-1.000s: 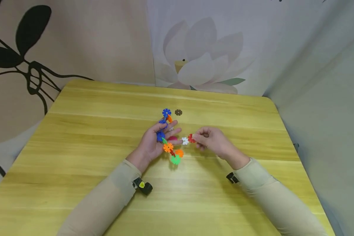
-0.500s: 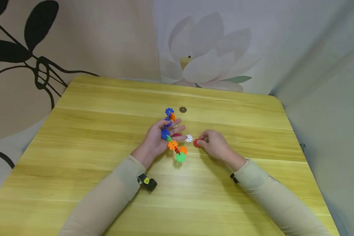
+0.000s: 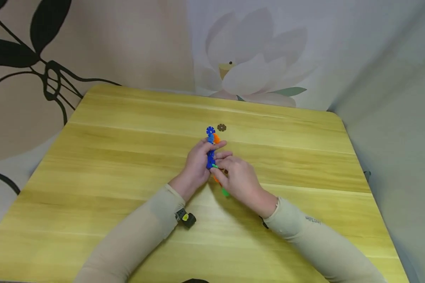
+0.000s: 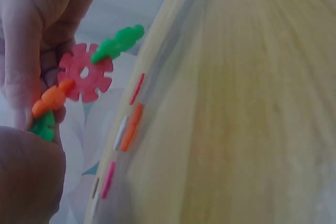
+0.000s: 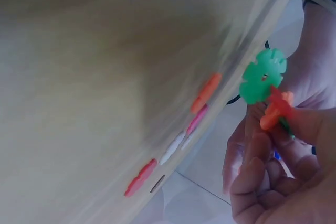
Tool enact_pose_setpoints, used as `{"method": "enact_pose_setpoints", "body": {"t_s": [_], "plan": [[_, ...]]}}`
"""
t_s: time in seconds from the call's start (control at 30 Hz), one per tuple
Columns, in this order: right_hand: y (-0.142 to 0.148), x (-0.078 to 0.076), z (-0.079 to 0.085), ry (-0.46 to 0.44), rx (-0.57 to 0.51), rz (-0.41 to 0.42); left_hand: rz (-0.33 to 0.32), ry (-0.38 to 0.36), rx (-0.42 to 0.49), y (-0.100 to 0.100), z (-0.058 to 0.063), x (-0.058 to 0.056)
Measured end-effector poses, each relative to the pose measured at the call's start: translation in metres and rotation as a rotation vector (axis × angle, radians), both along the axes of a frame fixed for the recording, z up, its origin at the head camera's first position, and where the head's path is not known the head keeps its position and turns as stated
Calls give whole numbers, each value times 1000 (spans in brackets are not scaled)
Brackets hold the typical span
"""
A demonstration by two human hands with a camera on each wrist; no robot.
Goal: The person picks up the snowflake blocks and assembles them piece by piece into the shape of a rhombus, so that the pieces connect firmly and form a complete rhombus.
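Note:
A chain of slotted plastic snowflake discs, with a blue disc (image 3: 210,129) at its far end, lies across my left hand (image 3: 197,163). The left thumb lies over the chain and the fingers point right. My right hand (image 3: 240,176) pinches the chain's near part between thumb and fingers. In the left wrist view an orange disc (image 4: 50,100), a red disc (image 4: 86,73) and a green disc (image 4: 119,43) stick out from the fingers. The right wrist view shows the same end, its green disc (image 5: 257,85) outermost. My right hand hides part of the chain from above.
Loose discs lie flat on the wooden table (image 3: 145,129): a brown disc (image 3: 221,127) beyond the hands, plus a red disc (image 5: 140,178), a white disc (image 5: 172,148), a pink disc (image 5: 197,119) and an orange disc (image 5: 206,93). A patterned curtain hangs behind the far edge.
My right hand has let go of a loose red disc on the table and moved left to pinch the chain. The left hand has turned the chain more edge-on.

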State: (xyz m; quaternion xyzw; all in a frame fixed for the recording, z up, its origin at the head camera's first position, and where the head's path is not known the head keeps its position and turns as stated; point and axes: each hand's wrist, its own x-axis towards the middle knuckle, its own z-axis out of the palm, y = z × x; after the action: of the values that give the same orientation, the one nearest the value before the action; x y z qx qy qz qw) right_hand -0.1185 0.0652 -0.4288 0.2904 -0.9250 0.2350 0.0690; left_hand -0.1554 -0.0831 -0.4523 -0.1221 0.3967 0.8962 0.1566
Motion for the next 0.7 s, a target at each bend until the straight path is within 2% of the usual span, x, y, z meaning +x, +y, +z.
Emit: {"method": "enact_pose_setpoints", "body": {"t_s": [0.17,0.47,0.57,0.7], "plan": [[5,-1,-2,23,14,53,-24,-12,18,-3,-1,-1],[15,-5,-3,134,189,124,-205,49,-61,-13,-4,-4],[18,-7,-2,188,257,153,-241,18,-53,-18,-4,-5],[24,-10,0,271,314,160,-284,-58,25,-27,-2,-3]]}}
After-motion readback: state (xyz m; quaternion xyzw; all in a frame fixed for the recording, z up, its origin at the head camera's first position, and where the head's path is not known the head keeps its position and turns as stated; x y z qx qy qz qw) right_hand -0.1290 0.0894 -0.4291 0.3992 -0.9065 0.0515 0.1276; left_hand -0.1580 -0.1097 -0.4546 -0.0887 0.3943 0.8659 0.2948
